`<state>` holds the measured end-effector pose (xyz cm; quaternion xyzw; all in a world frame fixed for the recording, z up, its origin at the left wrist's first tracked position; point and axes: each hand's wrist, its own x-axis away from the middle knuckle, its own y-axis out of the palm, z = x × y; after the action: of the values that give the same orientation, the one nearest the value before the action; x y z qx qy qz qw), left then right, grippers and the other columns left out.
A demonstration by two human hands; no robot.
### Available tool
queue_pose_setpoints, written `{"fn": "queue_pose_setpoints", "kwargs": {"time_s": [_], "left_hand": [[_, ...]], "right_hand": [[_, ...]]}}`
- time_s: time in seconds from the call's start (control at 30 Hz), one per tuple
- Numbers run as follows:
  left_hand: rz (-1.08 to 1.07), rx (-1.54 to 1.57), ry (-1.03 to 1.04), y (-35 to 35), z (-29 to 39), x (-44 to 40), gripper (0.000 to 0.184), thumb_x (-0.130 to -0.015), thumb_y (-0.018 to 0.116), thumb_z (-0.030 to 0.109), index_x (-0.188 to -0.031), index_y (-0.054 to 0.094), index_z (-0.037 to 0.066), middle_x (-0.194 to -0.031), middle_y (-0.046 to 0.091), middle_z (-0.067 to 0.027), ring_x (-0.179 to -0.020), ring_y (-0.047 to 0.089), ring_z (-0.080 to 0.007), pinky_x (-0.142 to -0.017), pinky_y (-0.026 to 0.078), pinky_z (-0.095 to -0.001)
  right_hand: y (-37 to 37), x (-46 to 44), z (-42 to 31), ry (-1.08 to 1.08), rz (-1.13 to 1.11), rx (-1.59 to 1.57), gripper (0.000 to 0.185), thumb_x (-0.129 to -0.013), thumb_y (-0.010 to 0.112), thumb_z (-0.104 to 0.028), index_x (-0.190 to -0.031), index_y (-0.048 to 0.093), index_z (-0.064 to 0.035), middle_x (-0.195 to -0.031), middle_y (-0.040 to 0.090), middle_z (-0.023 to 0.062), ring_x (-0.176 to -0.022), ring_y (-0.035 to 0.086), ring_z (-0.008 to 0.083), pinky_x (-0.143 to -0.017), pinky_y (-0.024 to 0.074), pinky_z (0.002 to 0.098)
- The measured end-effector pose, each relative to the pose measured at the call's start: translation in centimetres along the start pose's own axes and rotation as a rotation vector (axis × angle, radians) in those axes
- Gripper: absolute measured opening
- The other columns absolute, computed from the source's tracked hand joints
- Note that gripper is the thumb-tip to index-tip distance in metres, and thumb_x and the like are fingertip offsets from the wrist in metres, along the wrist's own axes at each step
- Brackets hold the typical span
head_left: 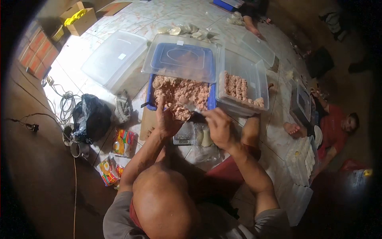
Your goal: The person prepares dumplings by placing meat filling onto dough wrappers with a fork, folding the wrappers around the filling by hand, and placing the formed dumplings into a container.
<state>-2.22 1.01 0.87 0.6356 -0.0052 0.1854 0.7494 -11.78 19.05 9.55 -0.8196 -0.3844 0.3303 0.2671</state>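
Note:
A blue tub (212, 99) holds a pink, minced mixture (171, 88), and a clear lid (181, 55) covers its far part. At the tub's near edge my left hand (166, 121) cups a portion of the mixture (182, 112). My right hand (219, 126) is closed around the handle of a spoon-like tool (195, 108), whose tip is beside that portion. Right of the tub, a clear container (266, 95) has rows of shaped pink pieces (236, 85) in it. Below my hands lie a small scale (184, 137) and a plastic bag (205, 139).
Clear lids (115, 57) lie to the left and at the upper right. A black bag (92, 117), a cup (79, 149) and colourful packets (124, 142) are on the left. On the right, a person in red (336, 129) is beside containers (300, 159). Another person's foot (252, 27) shows at the top.

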Motion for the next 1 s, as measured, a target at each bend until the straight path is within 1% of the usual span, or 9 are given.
{"fn": "queue_pose_setpoints", "kwargs": {"time_s": [0.2,0.27,0.3,0.47,0.53,0.63,0.73,0.83,1.0], "left_hand": [[0.060,-0.082,0.073,-0.4,-0.7,0.2,0.083,-0.094,0.040,0.071,-0.121,0.059,-0.005,-0.121,0.063,-0.0204,-0.113,0.060,-0.0307,-0.106,0.043,-0.0402],[-0.178,-0.044,-0.064,0.2,-0.9,0.4,0.079,-0.094,0.039,0.071,-0.117,0.061,-0.002,-0.116,0.064,-0.0188,-0.110,0.060,-0.0295,-0.101,0.044,-0.0388],[0.081,-0.202,-0.029,0.2,-0.8,0.4,0.077,-0.094,0.040,0.070,-0.115,0.062,0.000,-0.111,0.066,-0.0149,-0.106,0.060,-0.0288,-0.096,0.046,-0.0396],[0.153,-0.504,0.048,-0.4,0.4,1.8,0.079,-0.095,0.038,0.074,-0.127,0.060,0.006,-0.107,0.067,-0.0107,-0.090,0.065,-0.0260,-0.085,0.054,-0.0435],[0.060,-0.687,-0.245,1.2,0.2,2.4,0.061,-0.103,0.042,0.053,-0.140,0.050,0.005,-0.109,0.062,-0.0076,-0.090,0.062,-0.0204,-0.088,0.052,-0.0416],[-0.039,-0.919,-0.224,1.6,0.9,3.0,0.056,-0.104,0.043,0.039,-0.149,0.038,0.006,-0.117,0.062,-0.0072,-0.099,0.060,-0.0226,-0.089,0.051,-0.0441],[-0.107,-0.442,-0.445,1.2,2.0,3.2,0.053,-0.093,0.065,0.017,-0.140,0.044,0.005,-0.120,0.062,-0.0079,-0.114,0.056,-0.0203,-0.093,0.050,-0.0383],[-0.451,-1.515,0.082,-1.6,-0.4,2.8,0.059,-0.086,0.074,0.017,-0.136,0.047,0.005,-0.118,0.062,-0.0084,-0.106,0.060,-0.0174,-0.089,0.051,-0.0329],[-0.244,-1.067,0.136,-2.4,-1.3,0.5,0.030,-0.089,0.069,0.008,-0.113,0.053,0.001,-0.103,0.062,-0.0075,-0.090,0.061,-0.0153,-0.078,0.053,-0.0303]], "right_hand": [[0.9,1.5,0.4,0.119,-0.135,0.110,0.020,-0.091,0.054,0.001,-0.107,0.066,0.0011,-0.087,0.056,0.0209,-0.084,0.059,0.0398,-0.075,0.0469,0.0475],[2.5,2.2,1.5,0.028,-0.122,0.100,0.019,-0.091,0.054,0.000,-0.106,0.066,0.0005,-0.087,0.056,0.0206,-0.084,0.059,0.0397,-0.073,0.0473,0.0475],[2.1,2.7,1.4,0.094,-0.126,0.122,0.018,-0.091,0.057,-0.002,-0.106,0.066,-0.0002,-0.084,0.057,0.0198,-0.082,0.060,0.0395,-0.072,0.0482,0.0463],[1.8,3.3,1.9,0.220,0.024,-0.133,0.017,-0.093,0.062,-0.007,-0.107,0.066,0.0009,-0.091,0.066,0.0135,-0.082,0.065,0.0249,-0.074,0.0508,0.0371],[5.5,4.1,4.4,0.543,-0.040,-0.661,0.020,-0.092,0.063,-0.006,-0.111,0.065,0.0015,-0.098,0.068,0.0077,-0.085,0.064,0.0160,-0.075,0.0517,0.0334],[9.4,5.3,7.1,0.374,0.036,-0.581,0.029,-0.093,0.069,-0.010,-0.118,0.063,0.0025,-0.109,0.069,0.0087,-0.096,0.064,0.0141,-0.088,0.0513,0.0299],[4.1,2.7,3.3,0.478,-0.221,-1.085,0.035,-0.091,0.073,-0.014,-0.120,0.063,0.0045,-0.113,0.069,0.0097,-0.102,0.064,0.0137,-0.091,0.0502,0.0298],[1.9,1.2,1.5,0.292,-0.169,-0.710,0.038,-0.089,0.076,-0.014,-0.122,0.064,0.0024,-0.107,0.069,0.0070,-0.094,0.064,0.0132,-0.085,0.0523,0.0289],[3.6,3.2,5.1,0.158,0.291,-0.609,0.026,-0.096,0.067,-0.019,-0.115,0.067,0.0000,-0.084,0.060,0.0014,-0.075,0.055,0.0102,-0.066,0.0467,0.0275]]}}
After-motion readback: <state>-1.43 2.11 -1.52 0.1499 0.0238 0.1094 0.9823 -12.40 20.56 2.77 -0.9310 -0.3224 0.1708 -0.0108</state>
